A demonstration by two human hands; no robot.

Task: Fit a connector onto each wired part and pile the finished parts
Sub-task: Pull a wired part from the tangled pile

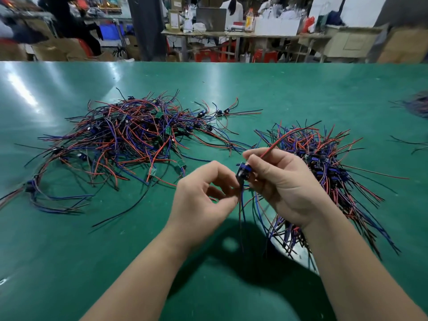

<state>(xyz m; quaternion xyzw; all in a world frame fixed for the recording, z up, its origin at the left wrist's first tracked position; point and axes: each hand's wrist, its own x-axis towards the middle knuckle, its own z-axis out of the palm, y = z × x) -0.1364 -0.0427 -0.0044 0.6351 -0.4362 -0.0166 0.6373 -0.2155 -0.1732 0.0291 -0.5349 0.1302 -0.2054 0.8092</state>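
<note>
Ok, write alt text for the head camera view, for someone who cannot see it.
Two bare hands work over a green table mat: the right hand grips a small blue blocky part trailing red, blue and black wires, and the left hand pinches it too. A sprawling heap of similar wired parts lies at left, a tighter pile at right.

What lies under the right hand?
Under the right hand, which holds a blue part, lies a pile of wired parts on the green table. The hand and forearm cover the pile's left portion, hiding what lies there.
</note>
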